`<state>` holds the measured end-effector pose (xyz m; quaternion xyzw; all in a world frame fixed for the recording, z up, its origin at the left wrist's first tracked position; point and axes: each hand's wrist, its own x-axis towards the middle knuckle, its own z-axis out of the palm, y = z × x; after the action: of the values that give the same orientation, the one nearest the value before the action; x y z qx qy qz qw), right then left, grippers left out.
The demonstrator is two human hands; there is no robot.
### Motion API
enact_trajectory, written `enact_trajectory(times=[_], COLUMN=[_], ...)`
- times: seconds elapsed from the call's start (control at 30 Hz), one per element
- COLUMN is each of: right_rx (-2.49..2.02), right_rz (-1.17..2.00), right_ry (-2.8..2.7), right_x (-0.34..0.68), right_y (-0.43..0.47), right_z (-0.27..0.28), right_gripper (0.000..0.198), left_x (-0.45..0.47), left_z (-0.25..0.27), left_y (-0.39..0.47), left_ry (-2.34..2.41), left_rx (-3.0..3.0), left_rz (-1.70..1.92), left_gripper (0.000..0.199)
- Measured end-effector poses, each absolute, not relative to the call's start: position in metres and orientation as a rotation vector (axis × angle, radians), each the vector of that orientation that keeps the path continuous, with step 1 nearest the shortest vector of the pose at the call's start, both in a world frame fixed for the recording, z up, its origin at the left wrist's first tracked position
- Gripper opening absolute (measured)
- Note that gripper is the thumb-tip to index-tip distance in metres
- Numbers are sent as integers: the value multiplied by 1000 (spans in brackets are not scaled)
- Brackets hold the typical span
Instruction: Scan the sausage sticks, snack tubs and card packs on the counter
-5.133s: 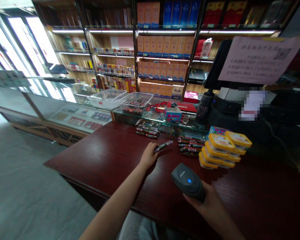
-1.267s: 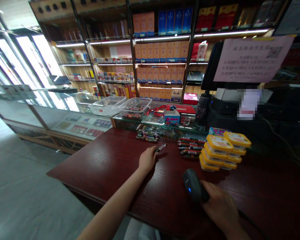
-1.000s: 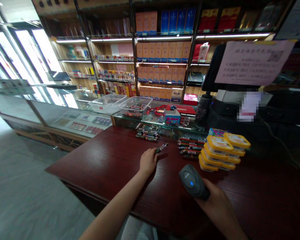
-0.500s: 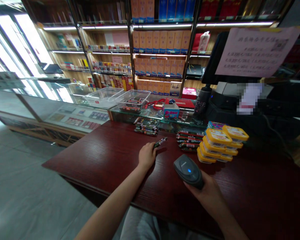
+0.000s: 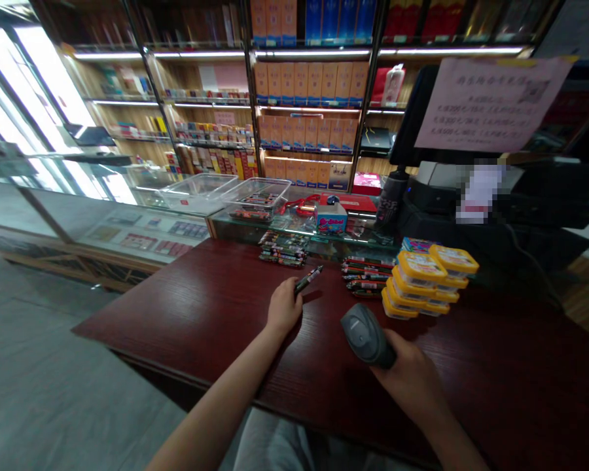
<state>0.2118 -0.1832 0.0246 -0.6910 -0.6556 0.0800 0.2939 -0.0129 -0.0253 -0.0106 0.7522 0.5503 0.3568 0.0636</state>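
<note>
My left hand [image 5: 283, 307] is closed on one end of a slim, dark stick-shaped packet [image 5: 309, 279] with a pale label, held just above the counter. In my right hand [image 5: 411, 369] is a dark grey barcode scanner [image 5: 366, 335], gripped by its handle, its head pointing left towards the packet. Beyond my left hand lies a pile of similar slim packets [image 5: 283, 250]. A second pile of them [image 5: 368, 276] sits to the right, beside stacked yellow-lidded plastic tubs [image 5: 422, 275].
The dark red wooden counter [image 5: 191, 307] spans the front. On the glass shelf behind stand clear plastic trays [image 5: 258, 193] and a small colourful box [image 5: 330, 219]. A monitor with a pink paper sign [image 5: 491, 104] rises at the right. Stocked shelves [image 5: 307, 134] line the back wall.
The blue light on the scanner has gone off, and the scanner has turned slightly. My left hand still holds the packet, with its tip angled a little higher. The view has shifted slightly.
</note>
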Motion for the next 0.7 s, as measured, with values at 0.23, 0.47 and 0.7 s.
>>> enact_trajectory(times=[0.23, 0.47, 0.7], right_rx=[-1827, -1730, -1710], right_rz=[-151, -127, -97], right_ry=[-1970, -2002, -1985], right_x=[233, 238, 240], right_y=[-178, -175, -175], right_z=[-7, -18, -23], right_gripper=[30, 34, 34], left_x=[-11, 24, 94], left_z=[-4, 24, 29], left_y=[-22, -3, 36], left_ry=[1545, 1683, 1571], left_rx=[2379, 2487, 2522], left_rz=[1016, 769, 795], left_gripper=[22, 30, 30])
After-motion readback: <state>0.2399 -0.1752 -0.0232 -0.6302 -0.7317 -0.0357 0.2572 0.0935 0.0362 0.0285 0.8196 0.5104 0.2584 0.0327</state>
